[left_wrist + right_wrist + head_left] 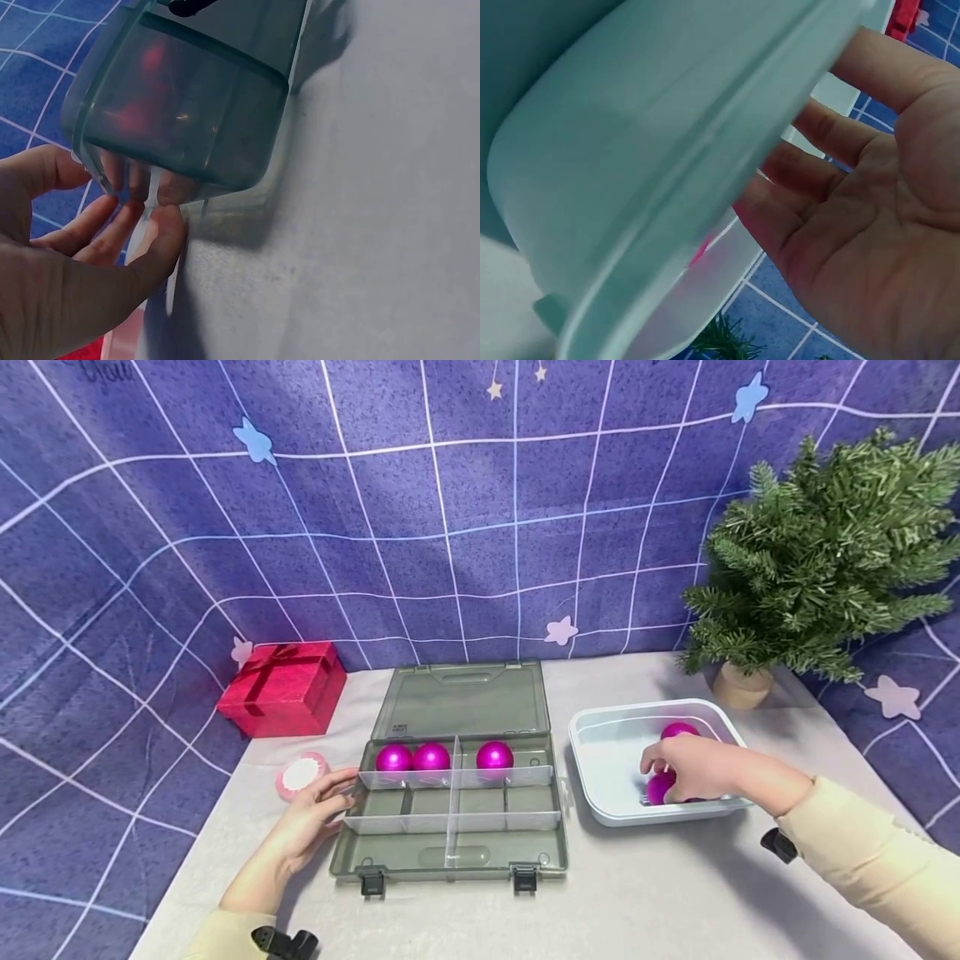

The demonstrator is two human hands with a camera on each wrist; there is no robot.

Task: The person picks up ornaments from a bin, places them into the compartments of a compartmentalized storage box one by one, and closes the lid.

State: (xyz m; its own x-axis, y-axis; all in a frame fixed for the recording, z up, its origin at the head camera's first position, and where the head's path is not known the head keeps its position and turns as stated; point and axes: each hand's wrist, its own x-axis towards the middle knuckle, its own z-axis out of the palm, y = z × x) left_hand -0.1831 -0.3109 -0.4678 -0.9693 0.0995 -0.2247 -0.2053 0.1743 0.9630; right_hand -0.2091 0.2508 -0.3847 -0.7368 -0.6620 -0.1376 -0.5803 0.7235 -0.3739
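A grey-green see-through compartment box [465, 852] lies with its lid [465, 702] folded back. Its back row holds magenta balls: two in the left section, the nearer-to-middle one [431, 756] beside its twin, and one ball [495, 755] right of the divider. At the box's left wall, my left hand [303, 822] rests loosely bent fingertips; the left wrist view shows them against the wall [180, 127]. My right hand [701, 768] reaches into a pale basin [600, 810], thumb and fingers around a magenta ball [659, 788]. The basin's wall [645, 157] hides those fingertips in the right wrist view.
Behind the right hand, another magenta ball [678, 729] lies in the basin. A small artificial fir tree [817, 560] stands behind it. At the left are a red gift box [288, 689] and a round pink-and-white object [302, 775]. Patterned blue cloth [480, 552] hangs behind the table.
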